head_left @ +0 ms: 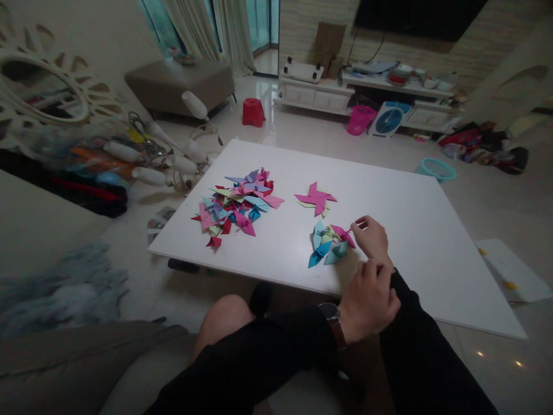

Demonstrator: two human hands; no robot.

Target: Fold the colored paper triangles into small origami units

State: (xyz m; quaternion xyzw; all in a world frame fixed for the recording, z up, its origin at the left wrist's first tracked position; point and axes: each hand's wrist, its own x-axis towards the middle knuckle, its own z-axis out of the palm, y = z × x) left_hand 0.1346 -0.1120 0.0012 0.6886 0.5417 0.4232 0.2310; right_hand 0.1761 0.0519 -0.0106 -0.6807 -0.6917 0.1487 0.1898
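Note:
My right hand (370, 237) reaches onto the white table (423, 230) and pinches the tip of a pink folded paper piece (344, 234). That piece lies on a small cluster of blue and pale green folded papers (325, 246). My left hand (367, 300) rests against my right forearm near the table's front edge, fingers curled, a watch on its wrist. A pink paper pinwheel (315, 197) sits behind the cluster. A larger heap of mixed coloured folded papers (235, 206) lies to the left.
My knee (224, 323) shows below the table edge. Left of the table lie white bottle-like objects (151, 173) and clutter. A red stool (253, 112), pink bin (360, 120), fan (389, 120) and teal basket (435, 169) stand on the floor behind.

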